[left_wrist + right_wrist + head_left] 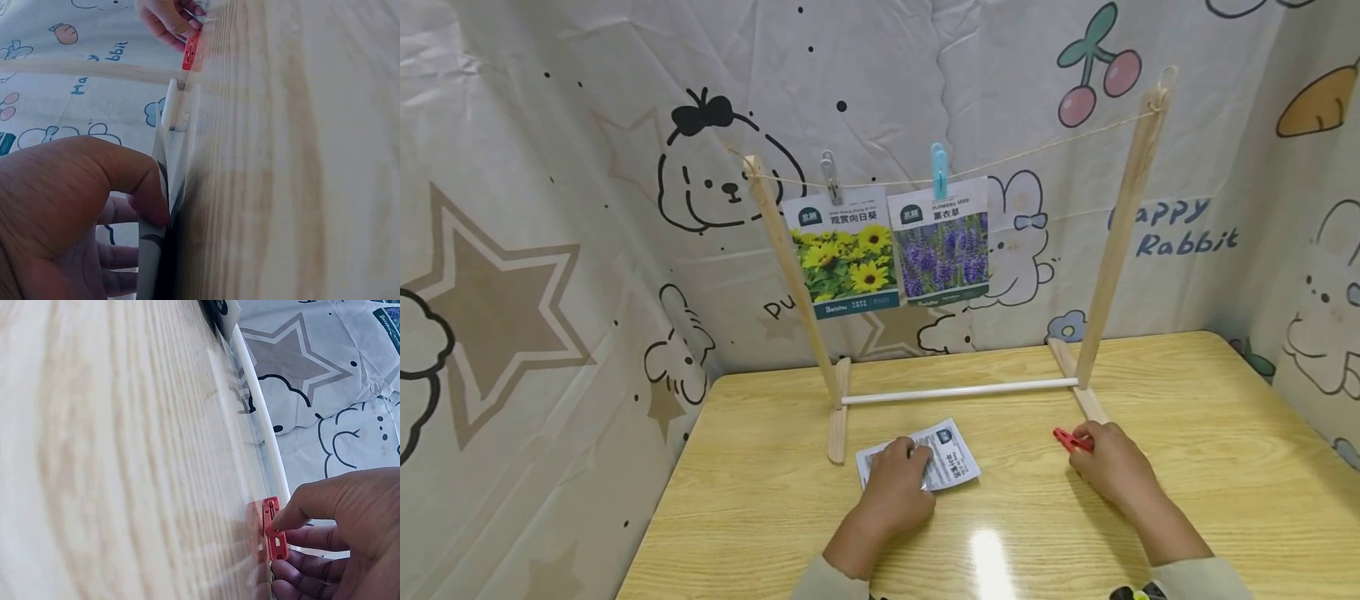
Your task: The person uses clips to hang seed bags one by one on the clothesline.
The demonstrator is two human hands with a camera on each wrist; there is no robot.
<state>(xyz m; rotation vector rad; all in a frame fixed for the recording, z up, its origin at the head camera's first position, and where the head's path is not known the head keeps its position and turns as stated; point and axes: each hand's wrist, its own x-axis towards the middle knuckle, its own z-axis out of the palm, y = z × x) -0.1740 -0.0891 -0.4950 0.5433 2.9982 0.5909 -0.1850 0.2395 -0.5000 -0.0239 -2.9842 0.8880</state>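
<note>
A seed packet point(951, 458), its printed back facing up, lies low over the table. My left hand point(895, 487) pinches its near edge; in the left wrist view the thumb presses one face of the packet point(150, 259) and the fingers are on the other side. Farther right, my right hand point(1112, 462) holds a red clothespin point(1070, 441) between thumb and fingers, at the tabletop. The right wrist view shows the clothespin point(275, 528) close up, just above its reflection. Part of the packet is hidden under the left hand.
Behind the hands stands a wooden frame with a left post point(790, 267), a right post point(1123, 242) and a white bar point(962, 390). From its string point(1037, 154) hang a sunflower packet point(846, 258) on a grey clip point(830, 177) and a lavender packet point(942, 250) on a blue clip point(938, 171).
</note>
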